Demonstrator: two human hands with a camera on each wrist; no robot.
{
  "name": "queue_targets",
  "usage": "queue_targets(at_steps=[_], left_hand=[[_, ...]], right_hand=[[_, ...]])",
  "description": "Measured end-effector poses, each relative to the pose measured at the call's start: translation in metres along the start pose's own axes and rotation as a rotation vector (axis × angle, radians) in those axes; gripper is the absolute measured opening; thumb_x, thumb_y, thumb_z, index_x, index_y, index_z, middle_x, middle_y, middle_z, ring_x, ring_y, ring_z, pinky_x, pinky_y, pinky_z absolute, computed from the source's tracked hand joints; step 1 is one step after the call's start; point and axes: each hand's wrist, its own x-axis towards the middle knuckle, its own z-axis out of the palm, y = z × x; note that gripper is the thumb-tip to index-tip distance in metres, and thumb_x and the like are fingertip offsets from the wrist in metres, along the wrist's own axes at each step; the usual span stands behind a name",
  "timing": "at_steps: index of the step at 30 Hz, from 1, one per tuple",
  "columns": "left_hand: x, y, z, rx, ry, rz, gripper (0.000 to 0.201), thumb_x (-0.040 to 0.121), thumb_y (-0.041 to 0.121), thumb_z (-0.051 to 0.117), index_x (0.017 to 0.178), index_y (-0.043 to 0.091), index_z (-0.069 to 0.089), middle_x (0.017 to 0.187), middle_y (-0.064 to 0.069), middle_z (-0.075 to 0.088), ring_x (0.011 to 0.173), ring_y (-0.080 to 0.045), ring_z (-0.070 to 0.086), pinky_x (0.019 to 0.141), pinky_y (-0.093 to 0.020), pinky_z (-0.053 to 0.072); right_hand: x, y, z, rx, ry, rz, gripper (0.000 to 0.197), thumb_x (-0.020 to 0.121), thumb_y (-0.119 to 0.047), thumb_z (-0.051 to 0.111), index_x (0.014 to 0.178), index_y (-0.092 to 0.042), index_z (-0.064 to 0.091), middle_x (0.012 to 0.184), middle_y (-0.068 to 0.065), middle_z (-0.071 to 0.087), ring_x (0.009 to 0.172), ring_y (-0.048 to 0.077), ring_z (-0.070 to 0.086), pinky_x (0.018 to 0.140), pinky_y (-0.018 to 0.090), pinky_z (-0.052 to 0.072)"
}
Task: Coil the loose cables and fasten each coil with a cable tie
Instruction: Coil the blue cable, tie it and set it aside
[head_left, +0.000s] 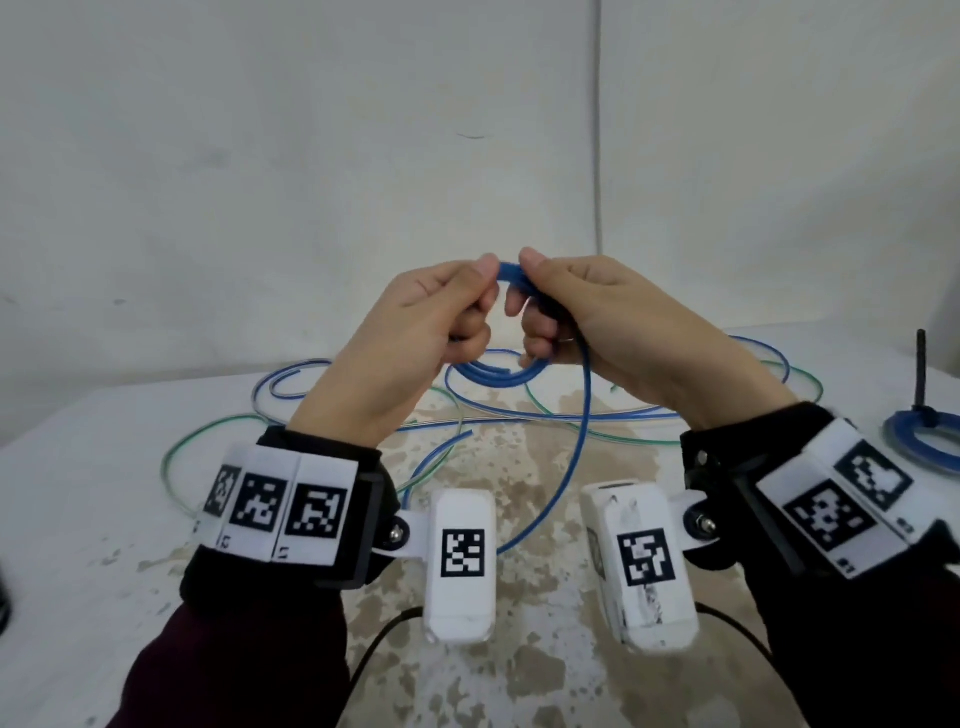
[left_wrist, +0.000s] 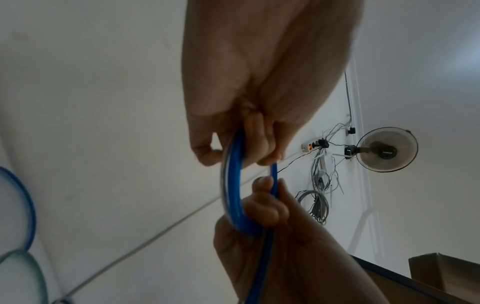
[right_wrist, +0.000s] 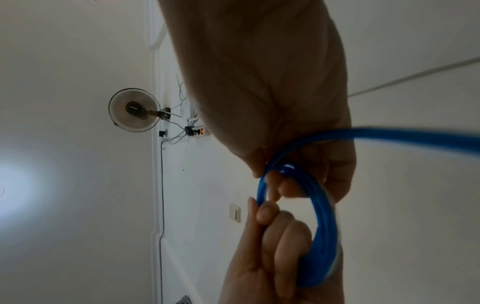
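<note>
Seen from the head camera, the left hand (head_left: 415, 332) and right hand (head_left: 587, 322) meet above the table (head_left: 78, 493), each pinching a small blue coil (head_left: 511, 275) of cable held in the air, its free end trailing down toward 6 o'clock, while loose cables (head_left: 363, 415) sprawl on the table behind and a tied coil (head_left: 924, 441) lies at 3 o'clock. The left wrist camera shows that hand's fingers (left_wrist: 262, 144) curled round the coil (left_wrist: 233, 195), the other hand gripping it from 6 o'clock. The right wrist camera shows the right fingers (right_wrist: 285, 185) clasping the coil (right_wrist: 319, 226), with a wall fan (right_wrist: 133, 110) at 9 o'clock.
</note>
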Motion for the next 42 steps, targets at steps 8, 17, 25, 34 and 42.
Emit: queue_targets(at_steps=[8,17,25,34,42], left_hand=[[0.003,-0.003,0.009,-0.136,-0.052,-0.106,0.032,0.1,0.022,0.039,0.071,0.009,0.045,0.047,0.004,0.026,0.042,-0.013,0.028,0.045,-0.017,0.03],[0.005,-0.004,0.012,-0.287,0.056,-0.015,0.035,0.101,0.024,0.036,0.07,0.011,0.044,0.053,0.004,0.02,0.043,-0.01,0.02,0.048,-0.019,0.021],[0.003,-0.001,0.009,-0.211,0.055,0.004,0.037,0.102,0.027,0.035,0.069,0.011,0.041,0.05,0.007,0.023,0.044,-0.008,0.017,0.048,-0.02,0.015],[0.004,-0.004,0.014,-0.254,0.004,-0.075,0.035,0.102,0.024,0.035,0.071,0.01,0.043,0.051,0.004,0.028,0.04,-0.008,0.021,0.045,-0.017,0.022],[0.004,0.001,-0.002,-0.365,-0.031,-0.138,0.042,0.098,0.035,0.035,0.063,0.012,0.043,0.041,0.004,0.023,0.038,-0.011,0.027,0.051,-0.022,0.031]], right_hand=[[0.0,0.001,-0.009,0.066,-0.029,0.009,0.034,0.104,-0.024,0.031,0.079,-0.01,0.049,0.05,-0.008,0.031,0.048,0.01,0.04,0.061,0.021,0.047],[0.001,0.0,-0.005,0.155,-0.002,-0.037,0.035,0.104,-0.025,0.03,0.085,-0.01,0.055,0.053,-0.003,0.038,0.053,0.012,0.05,0.075,0.032,0.045],[0.0,-0.003,-0.001,0.069,0.025,-0.028,0.036,0.103,-0.03,0.033,0.082,-0.011,0.056,0.054,-0.002,0.046,0.054,0.013,0.051,0.062,0.024,0.05],[0.001,0.001,-0.002,0.02,0.043,0.002,0.037,0.103,-0.032,0.031,0.083,-0.012,0.055,0.048,-0.007,0.039,0.05,0.011,0.05,0.065,0.025,0.047],[-0.001,-0.001,0.001,0.206,-0.02,-0.009,0.036,0.104,-0.025,0.029,0.083,-0.009,0.054,0.052,-0.003,0.046,0.059,0.015,0.055,0.076,0.026,0.046]])
